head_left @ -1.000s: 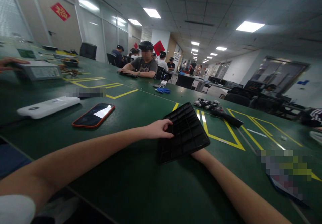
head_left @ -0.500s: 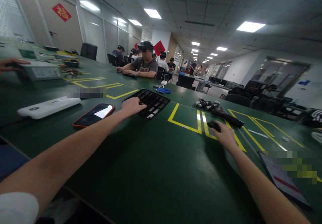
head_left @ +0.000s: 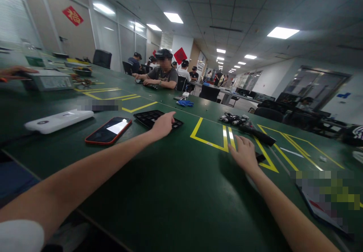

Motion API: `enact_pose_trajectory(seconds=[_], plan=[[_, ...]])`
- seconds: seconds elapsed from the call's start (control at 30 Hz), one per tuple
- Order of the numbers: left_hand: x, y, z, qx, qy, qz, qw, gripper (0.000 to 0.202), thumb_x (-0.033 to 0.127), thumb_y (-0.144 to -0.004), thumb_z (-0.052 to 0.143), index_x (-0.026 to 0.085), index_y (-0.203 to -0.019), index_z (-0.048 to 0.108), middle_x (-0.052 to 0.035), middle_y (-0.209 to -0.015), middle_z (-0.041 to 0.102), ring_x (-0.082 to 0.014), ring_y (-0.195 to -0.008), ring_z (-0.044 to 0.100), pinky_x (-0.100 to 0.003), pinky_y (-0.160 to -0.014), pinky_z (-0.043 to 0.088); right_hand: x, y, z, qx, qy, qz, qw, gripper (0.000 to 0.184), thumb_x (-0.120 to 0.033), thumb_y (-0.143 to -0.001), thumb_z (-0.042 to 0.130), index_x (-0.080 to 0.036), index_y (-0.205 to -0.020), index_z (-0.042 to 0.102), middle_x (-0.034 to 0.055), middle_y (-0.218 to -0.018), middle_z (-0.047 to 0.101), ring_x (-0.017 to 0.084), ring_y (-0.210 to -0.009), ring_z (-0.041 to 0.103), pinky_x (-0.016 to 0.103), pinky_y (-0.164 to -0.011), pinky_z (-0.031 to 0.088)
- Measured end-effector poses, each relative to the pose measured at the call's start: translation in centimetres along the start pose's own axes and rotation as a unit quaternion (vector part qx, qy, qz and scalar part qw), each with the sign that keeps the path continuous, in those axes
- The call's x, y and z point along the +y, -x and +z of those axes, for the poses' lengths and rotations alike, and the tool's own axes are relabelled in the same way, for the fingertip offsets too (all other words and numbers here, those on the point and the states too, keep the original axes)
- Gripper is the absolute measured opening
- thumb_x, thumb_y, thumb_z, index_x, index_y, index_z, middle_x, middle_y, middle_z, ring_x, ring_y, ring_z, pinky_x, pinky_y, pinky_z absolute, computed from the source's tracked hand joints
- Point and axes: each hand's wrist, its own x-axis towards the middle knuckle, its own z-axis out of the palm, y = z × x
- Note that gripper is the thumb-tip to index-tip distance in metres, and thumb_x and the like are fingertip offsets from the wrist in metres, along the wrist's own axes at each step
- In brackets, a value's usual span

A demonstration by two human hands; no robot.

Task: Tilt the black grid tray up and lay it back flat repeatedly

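A black compartmented tray (head_left: 145,116) lies on the green table in front of me. My left hand (head_left: 163,125) is over its near right part, hiding some of the compartments. The visible fingers are stretched out and apart, and I see nothing held in them. Farther right, above the yellow tape lines, is my right hand (head_left: 244,153), open with its fingers spread. Close beside it, partly hidden behind the hand, is a small black piece (head_left: 259,156); whether they touch I cannot tell. Just past that hand lies a dark cylindrical object (head_left: 262,135).
A phone in an orange case (head_left: 109,130) and a long white device (head_left: 59,121) lie at left. Metal parts with black cables (head_left: 234,118) and a blue item (head_left: 185,103) are farther back. A co-worker (head_left: 164,72) sits across the table; another person's hand touches a grey box (head_left: 52,80).
My right hand has opened, and the black piece between its fingers is now beside the hand. The tray has turned and moved left and lies flatter; my left hand has shifted slightly right.
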Motion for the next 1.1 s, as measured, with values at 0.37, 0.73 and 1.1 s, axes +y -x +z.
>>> enact_pose_trajectory(seconds=[0.37, 0.73, 1.1], plan=[[3.6, 2.6, 4.0, -0.17, 0.002, 0.2, 0.965, 0.037, 0.02, -0.09, 0.041, 0.011, -0.124, 0.053, -0.0149, -0.134, 0.051, -0.0231, -0.127, 0.043, -0.038, -0.107, 0.03, -6.4, 3.1, -0.7, -0.212, -0.11, -0.192, 0.952, 0.062, -0.054, -0.091, 0.018, -0.021, -0.141, 0.033, 0.0066, -0.15, 0.03, 0.026, -0.14, 0.021, 0.051, -0.112, 0.02], [11.1, 10.4, 0.0, -0.296, 0.059, 0.428, 0.852, 0.048, 0.04, -0.091, 0.043, 0.015, -0.132, 0.046, -0.0145, -0.142, 0.042, -0.0275, -0.132, 0.035, -0.046, -0.107, 0.028, 5.7, -0.3, 0.1, -0.1, 0.122, 0.1, 0.982, 0.058, -0.049, -0.088, 0.027, -0.019, -0.137, 0.039, 0.0145, -0.143, 0.04, 0.039, -0.132, 0.031, 0.066, -0.102, 0.021], [6.9, 5.9, 1.5, -0.143, -0.072, 0.262, 0.952, 0.023, 0.011, -0.083, 0.048, 0.015, -0.1, 0.063, -0.0146, -0.108, 0.06, -0.0266, -0.101, 0.055, -0.041, -0.087, 0.042, 7.7, -0.4, 2.5, -0.111, 0.088, 0.068, 0.988, 0.053, -0.04, -0.088, 0.03, -0.01, -0.129, 0.045, 0.0221, -0.117, 0.057, 0.034, -0.11, 0.052, 0.043, -0.09, 0.039]])
